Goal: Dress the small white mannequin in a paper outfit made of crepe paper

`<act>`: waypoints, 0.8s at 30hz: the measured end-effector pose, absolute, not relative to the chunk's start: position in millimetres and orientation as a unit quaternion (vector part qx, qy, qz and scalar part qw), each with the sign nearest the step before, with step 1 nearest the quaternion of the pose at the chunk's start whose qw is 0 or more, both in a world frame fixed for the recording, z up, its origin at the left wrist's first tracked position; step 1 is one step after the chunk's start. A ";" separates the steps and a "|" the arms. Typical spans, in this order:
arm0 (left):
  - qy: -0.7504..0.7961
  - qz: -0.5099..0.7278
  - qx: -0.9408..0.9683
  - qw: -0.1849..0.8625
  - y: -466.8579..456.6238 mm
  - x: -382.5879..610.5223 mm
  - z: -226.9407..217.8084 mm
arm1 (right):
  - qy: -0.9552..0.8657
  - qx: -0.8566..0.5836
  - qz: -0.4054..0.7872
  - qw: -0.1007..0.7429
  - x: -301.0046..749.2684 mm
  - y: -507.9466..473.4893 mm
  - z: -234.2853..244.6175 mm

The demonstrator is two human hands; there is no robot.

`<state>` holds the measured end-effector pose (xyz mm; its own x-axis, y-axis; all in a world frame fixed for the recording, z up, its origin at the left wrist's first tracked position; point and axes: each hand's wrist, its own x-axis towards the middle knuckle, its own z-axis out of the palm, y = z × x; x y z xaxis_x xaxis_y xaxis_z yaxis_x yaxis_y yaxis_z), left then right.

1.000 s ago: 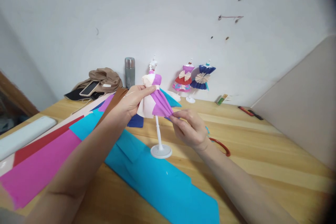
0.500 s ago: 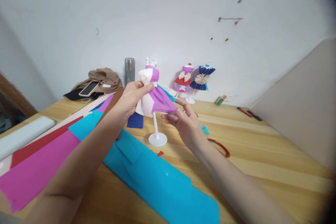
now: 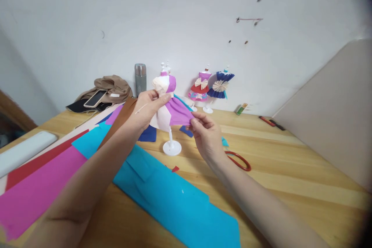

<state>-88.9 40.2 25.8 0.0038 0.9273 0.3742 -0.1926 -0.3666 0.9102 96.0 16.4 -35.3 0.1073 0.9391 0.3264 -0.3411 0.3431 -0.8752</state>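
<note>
A small white dress form (image 3: 172, 147) stands upright on its round base, dressed in a white and purple paper dress (image 3: 179, 111). My left hand (image 3: 149, 107) is closed on the dress at its waist, the thumb lying across the white band. Between the thumb and fingers of my right hand (image 3: 207, 133) is the lower right edge of the purple skirt. A strip of blue paper shows behind the skirt on its right side. The far side of the dress and the fingertips of my left hand behind it are hidden.
Large blue paper (image 3: 174, 193) and magenta paper (image 3: 43, 186) cover the left and front. Red-handled scissors (image 3: 238, 161) lie right of my wrist. Two dressed forms, one in navy (image 3: 221, 85), stand by the wall. A flask (image 3: 140, 79), phone (image 3: 95, 98) and brown cloth (image 3: 114, 85) sit back left.
My right hand has closed on the skirt's lower right edge; its fingers were looser and more spread before. My left hand keeps its hold at the waist. The whole view has shifted slightly.
</note>
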 end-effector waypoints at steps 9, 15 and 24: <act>0.358 0.604 0.554 0.447 38.7 -87.4 24.9 | -0.465 -0.368 0.447 0.670 95.4 24.9 -45.9; 0.362 0.599 0.556 0.448 36.4 -86.2 25.8 | -0.493 -0.395 0.386 0.672 99.1 25.2 -48.5; 0.407 0.521 0.608 0.441 18.8 -71.0 30.7 | -0.704 -0.385 -0.012 0.597 110.4 14.5 -28.5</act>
